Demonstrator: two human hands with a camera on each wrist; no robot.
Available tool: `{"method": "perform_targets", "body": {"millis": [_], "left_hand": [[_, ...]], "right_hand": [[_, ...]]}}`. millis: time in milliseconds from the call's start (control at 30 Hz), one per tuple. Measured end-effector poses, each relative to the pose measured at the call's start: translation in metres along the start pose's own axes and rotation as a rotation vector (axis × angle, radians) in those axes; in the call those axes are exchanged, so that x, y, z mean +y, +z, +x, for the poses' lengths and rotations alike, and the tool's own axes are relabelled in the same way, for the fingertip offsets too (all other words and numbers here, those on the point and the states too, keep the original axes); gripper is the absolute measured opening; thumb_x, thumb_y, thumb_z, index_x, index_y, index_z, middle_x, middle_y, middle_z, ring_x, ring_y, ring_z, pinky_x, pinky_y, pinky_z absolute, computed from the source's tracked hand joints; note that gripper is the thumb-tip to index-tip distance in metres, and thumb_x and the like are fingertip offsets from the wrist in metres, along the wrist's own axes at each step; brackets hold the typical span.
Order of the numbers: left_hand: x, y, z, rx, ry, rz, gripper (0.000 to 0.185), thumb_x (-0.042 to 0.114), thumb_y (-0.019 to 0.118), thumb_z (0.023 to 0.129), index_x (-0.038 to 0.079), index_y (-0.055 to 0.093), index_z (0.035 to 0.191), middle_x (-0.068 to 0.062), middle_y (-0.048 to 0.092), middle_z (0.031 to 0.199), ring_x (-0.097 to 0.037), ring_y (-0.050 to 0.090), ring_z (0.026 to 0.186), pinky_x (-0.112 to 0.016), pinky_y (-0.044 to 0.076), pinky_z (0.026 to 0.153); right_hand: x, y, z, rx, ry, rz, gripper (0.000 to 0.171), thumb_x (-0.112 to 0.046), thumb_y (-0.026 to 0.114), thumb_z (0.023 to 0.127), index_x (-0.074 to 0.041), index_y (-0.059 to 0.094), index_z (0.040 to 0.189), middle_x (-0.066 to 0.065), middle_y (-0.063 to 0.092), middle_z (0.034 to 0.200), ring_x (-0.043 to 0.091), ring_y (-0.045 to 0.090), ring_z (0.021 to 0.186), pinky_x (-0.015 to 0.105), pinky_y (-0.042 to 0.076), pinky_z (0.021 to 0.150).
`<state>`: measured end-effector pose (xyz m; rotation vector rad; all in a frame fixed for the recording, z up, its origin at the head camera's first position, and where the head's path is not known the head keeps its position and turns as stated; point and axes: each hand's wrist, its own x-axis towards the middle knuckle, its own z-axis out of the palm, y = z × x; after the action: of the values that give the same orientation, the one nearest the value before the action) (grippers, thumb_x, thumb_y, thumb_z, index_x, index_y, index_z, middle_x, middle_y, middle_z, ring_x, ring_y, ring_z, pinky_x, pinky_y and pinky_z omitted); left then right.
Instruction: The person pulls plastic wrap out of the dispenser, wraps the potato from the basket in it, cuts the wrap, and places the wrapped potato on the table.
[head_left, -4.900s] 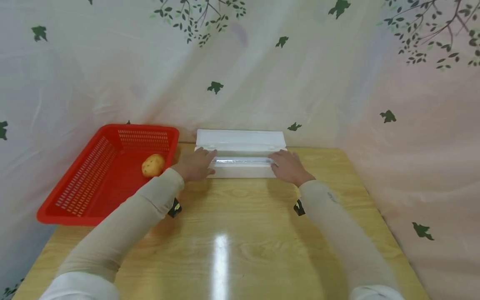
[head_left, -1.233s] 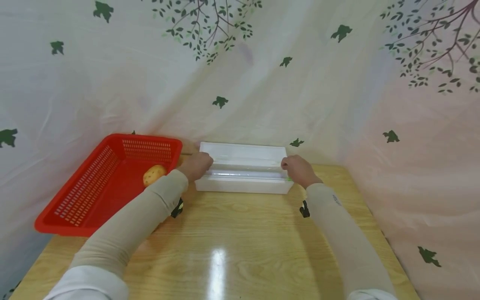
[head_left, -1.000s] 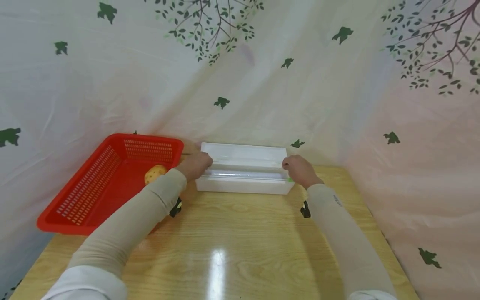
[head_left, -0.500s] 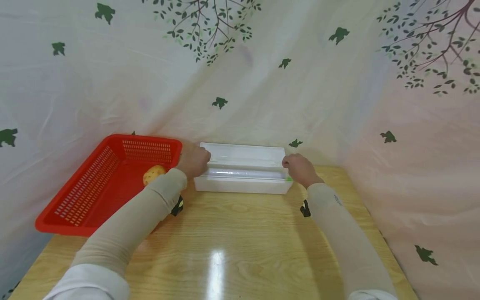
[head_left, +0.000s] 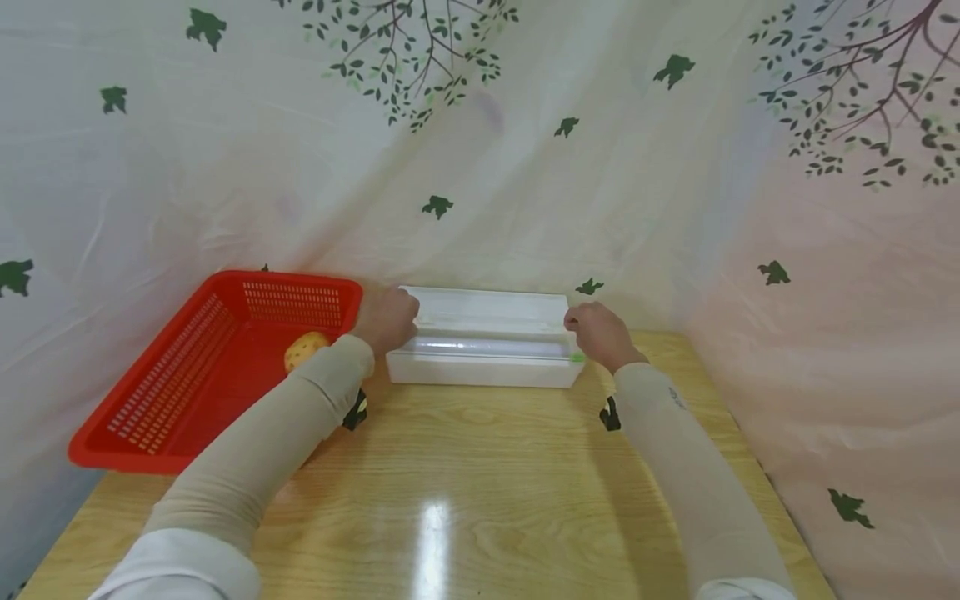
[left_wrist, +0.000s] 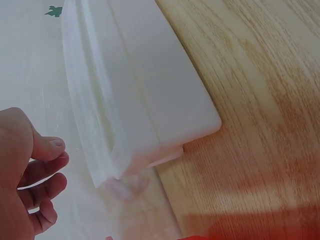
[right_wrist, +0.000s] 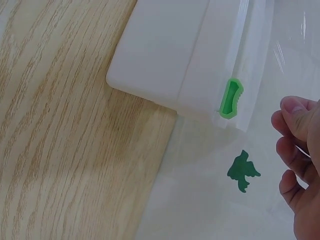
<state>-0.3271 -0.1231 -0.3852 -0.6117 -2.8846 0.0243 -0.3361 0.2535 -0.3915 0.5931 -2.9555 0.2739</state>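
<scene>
A long white cling-film dispenser box (head_left: 483,368) lies along the back of the wooden table (head_left: 480,475), its lid up. My left hand (head_left: 386,317) is at its left end and my right hand (head_left: 597,331) at its right end. Each pinches a corner of the clear film (head_left: 487,329) stretched between them above the box. In the left wrist view the curled fingers (left_wrist: 42,172) sit beside the film (left_wrist: 85,130) rising off the box (left_wrist: 150,85). The right wrist view shows the green slider (right_wrist: 231,98) on the box (right_wrist: 160,55), with my fingers (right_wrist: 297,117) just past it.
A red slotted basket (head_left: 150,392) stands at the left with a potato (head_left: 303,350) in its far corner. A leaf-printed curtain (head_left: 525,167) hangs right behind the box and along the right side. The table's front half is bare wood.
Earlier both hands lay flat on the box front. Now they are at its ends, holding the film up. Over the last second the left hand drew slightly left and back.
</scene>
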Motion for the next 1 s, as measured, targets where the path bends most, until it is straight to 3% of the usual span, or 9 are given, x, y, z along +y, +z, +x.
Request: {"method": "perform_targets", "body": {"millis": [500, 1000], "left_hand": [[-0.003, -0.009, 0.002, -0.083, -0.055, -0.128, 0.013, 0.015, 0.070, 0.091, 0.004, 0.073, 0.098, -0.010, 0.066, 0.085, -0.027, 0.058, 0.074, -0.036, 0.054, 0.064], [0.000, -0.020, 0.005, -0.056, -0.049, -0.105, 0.009, 0.010, 0.064, 0.092, 0.004, 0.071, 0.093, -0.010, 0.064, 0.083, -0.028, 0.057, 0.073, -0.038, 0.053, 0.061]], "right_hand": [[0.003, -0.004, 0.004, 0.039, -0.007, -0.027, 0.015, 0.002, 0.060, 0.097, -0.001, 0.074, 0.103, 0.013, 0.072, 0.102, 0.033, 0.064, 0.101, 0.047, 0.054, 0.087], [0.000, -0.016, 0.000, 0.112, -0.035, -0.050, 0.012, 0.005, 0.061, 0.094, -0.002, 0.071, 0.094, 0.012, 0.071, 0.091, 0.033, 0.062, 0.093, 0.046, 0.053, 0.079]]}}
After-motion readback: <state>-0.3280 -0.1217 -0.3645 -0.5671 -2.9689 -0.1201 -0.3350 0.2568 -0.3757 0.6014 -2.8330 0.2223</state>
